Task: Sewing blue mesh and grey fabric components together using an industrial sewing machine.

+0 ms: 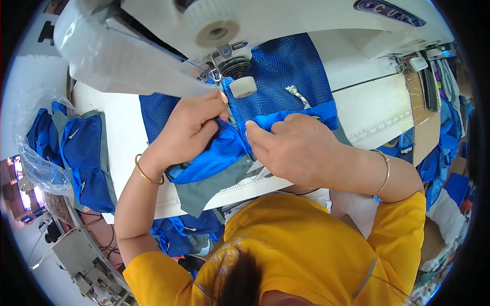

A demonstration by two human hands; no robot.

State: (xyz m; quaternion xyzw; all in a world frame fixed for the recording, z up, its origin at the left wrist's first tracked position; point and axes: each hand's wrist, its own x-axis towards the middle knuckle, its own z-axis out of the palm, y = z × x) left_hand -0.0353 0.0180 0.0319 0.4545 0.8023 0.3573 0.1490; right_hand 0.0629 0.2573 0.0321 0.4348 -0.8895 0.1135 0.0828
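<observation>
Blue fabric with a mesh panel (291, 66) lies under the head of a white sewing machine (301, 15). My left hand (190, 125) pinches the cloth close to the machine's needle area, which its fingers partly hide. With curled fingers, my right hand (301, 150) grips the bunched bright blue edge (217, 158) just to the right. A short pale patterned cord (297, 97) sticks out of the fabric beyond my right hand. Grey cloth (212, 188) hangs from the piece toward me, over the table edge.
Blue and grey sewn pieces (84, 153) are stacked at the left beside clear plastic wrap (43, 132). More blue fabric (189, 232) lies below the table edge. A printed ruler scale (380, 127) runs along the white table. Cardboard (424, 125) and a heap of blue cloth (446, 132) are at the right.
</observation>
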